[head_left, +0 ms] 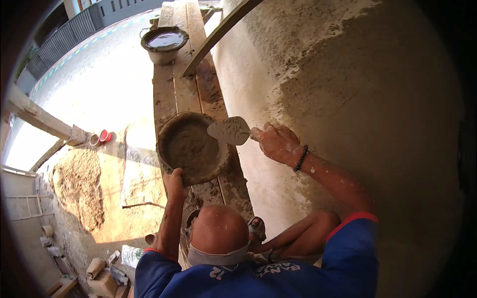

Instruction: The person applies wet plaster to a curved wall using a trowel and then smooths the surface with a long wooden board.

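Observation:
My left hand [175, 186] grips the near left rim of a round, mud-caked bucket [224, 161], its thumb over the edge. Wet grey mortar [191, 144] lies inside the bucket. With my right hand [279, 143] I hold a trowel [229, 131] by its handle, my fingers closed round it. The trowel's blade, smeared with mortar, reaches across the bucket's right rim. Whether the blade touches the rim, I cannot tell. The bucket stands on a plank platform [186, 97] in front of my bent legs.
Farther along the planks stands a second bucket [163, 58] holding water. A slanting wooden pole [218, 37] crosses above the platform. Along the right runs a partly plastered wall [318, 109]. Below left are a sand pile [77, 181], a red container [105, 135] and a ladder [30, 207].

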A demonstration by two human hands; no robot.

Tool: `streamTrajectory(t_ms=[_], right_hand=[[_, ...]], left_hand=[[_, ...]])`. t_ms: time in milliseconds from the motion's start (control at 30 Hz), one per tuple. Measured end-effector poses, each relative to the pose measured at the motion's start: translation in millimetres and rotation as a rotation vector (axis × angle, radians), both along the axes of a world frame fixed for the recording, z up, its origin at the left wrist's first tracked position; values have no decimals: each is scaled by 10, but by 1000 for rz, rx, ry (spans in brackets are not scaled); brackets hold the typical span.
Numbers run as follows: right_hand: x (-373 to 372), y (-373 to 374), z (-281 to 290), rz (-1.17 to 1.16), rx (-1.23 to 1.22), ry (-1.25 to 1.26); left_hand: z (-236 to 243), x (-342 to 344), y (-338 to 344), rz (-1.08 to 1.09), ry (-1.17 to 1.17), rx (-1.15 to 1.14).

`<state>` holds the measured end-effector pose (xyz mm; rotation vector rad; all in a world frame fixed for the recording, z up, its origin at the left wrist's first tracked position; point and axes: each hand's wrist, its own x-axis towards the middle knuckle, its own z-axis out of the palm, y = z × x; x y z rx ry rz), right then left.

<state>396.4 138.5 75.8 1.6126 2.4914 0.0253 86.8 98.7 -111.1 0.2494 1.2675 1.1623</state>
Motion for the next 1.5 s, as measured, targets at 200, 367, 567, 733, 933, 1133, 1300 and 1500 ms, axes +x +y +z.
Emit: streamTrajectory(t_ms=[200,367,567,733,933,1133,1300,1500], right_hand=[[-695,121,-395,167,68,-74],[-894,-80,-857,127,-424,157],[-850,-250,-971,7,-477,412],[-468,-303,-944,-115,-455,425],[-483,-133,-255,7,-426,421],[-167,-133,895,-181,-389,600],[64,-189,2356,-111,-113,572],[381,-222,4140,91,-27,572]], left_hand=[[309,-244,-257,6,61,104],[126,-304,-275,-165,348,46],[216,-587,-100,-274,220,-25],[241,-360,1,-234,2,-14],[25,-649,152,-358,-204,-85],[-564,-857,172,-374,37,141],[-341,-548,100,-191,-277,67],[540,-376,-162,-96,-131,-75]])
